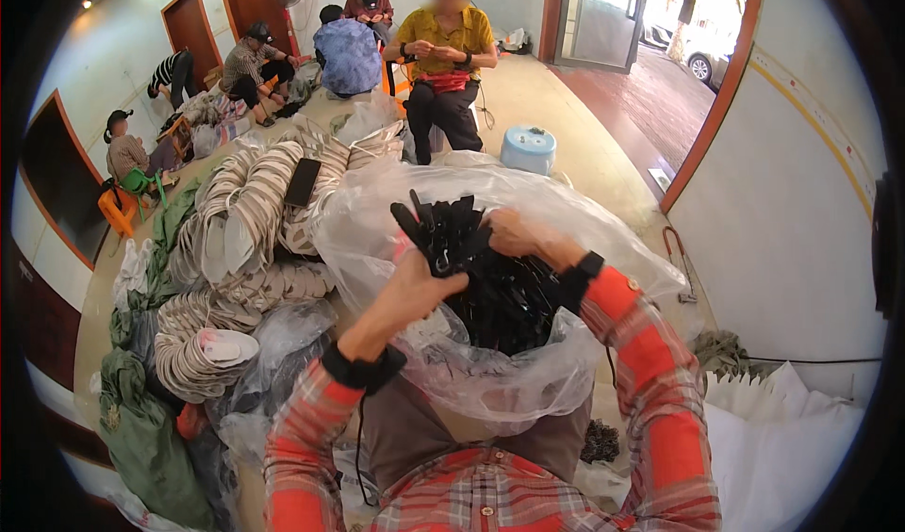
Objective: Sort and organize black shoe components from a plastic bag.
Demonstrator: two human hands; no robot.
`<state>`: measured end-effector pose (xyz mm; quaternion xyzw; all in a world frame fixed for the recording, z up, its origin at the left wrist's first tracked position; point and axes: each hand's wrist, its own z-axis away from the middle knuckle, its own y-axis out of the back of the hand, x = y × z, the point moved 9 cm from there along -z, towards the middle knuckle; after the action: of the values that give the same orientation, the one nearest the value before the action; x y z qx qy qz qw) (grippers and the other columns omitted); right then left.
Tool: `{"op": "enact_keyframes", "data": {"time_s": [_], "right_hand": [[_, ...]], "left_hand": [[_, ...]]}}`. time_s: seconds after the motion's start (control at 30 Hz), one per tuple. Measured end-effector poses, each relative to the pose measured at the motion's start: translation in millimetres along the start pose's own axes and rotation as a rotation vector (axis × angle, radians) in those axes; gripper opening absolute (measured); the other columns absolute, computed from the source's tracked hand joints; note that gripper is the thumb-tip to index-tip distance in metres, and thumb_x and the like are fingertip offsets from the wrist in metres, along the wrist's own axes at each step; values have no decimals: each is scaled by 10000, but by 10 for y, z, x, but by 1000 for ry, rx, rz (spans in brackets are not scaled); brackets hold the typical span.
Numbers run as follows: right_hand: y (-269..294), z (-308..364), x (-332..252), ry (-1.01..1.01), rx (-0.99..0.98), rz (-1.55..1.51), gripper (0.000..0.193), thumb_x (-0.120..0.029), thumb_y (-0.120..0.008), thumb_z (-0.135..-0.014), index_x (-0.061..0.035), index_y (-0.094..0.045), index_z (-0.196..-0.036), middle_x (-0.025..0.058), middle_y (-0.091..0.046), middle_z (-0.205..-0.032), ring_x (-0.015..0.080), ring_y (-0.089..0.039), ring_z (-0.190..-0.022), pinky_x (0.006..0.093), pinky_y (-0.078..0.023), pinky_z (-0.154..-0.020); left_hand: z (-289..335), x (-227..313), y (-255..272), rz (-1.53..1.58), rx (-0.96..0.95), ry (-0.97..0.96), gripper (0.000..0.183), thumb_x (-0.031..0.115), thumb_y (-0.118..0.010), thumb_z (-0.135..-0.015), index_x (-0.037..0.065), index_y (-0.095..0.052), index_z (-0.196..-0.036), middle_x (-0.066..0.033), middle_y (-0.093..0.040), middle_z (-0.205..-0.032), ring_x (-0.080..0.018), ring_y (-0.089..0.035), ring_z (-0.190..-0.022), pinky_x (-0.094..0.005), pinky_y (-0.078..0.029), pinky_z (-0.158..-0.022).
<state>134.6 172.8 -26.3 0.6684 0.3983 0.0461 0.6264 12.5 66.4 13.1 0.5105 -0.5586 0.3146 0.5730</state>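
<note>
A thick bundle of black straps (447, 232) fans upward in my left hand (413, 292), whose fingers and thumb wrap round its lower part. My right hand (517, 234) is closed at the right edge of the same bundle, gripping black strap ends there; its fingertips are partly hidden. Below both hands, many more loose black strips (509, 311) fill a large clear plastic bag (514, 395). This bag lies open in front of me, over my lap. Black bands circle both my wrists.
Stacks of pale sole-shaped pieces (226, 240) pile up at left, with a black phone (302, 183) on top. Green sacking (141, 438) lies beside them. Ahead are a blue stool (528, 149) and a seated person in yellow (449, 47); several people work farther back.
</note>
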Motion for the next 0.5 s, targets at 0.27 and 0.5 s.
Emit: {"op": "enact_keyframes", "data": {"time_s": [0.27, 0.5], "right_hand": [[287, -125, -378, 43, 75, 183, 183, -140, -514, -842, -13, -595, -946, 102, -635, -788, 194, -620, -702, 307, -481, -580], [221, 1, -289, 28, 41, -234, 208, -130, -529, -825, 9, -571, -974, 125, -632, -806, 200, -618, -671, 309, -488, -569]], "left_hand": [[-190, -427, 608, -305, -5, 244, 256, 109, -619, -690, -55, -601, -886, -82, -584, -704, -138, -531, -692, -259, -425, -666], [-97, -349, 568, 66, 65, 319, 280, 86, -626, -707, -41, -605, -956, -57, -595, -838, -128, -540, -678, -253, -441, -641]]}}
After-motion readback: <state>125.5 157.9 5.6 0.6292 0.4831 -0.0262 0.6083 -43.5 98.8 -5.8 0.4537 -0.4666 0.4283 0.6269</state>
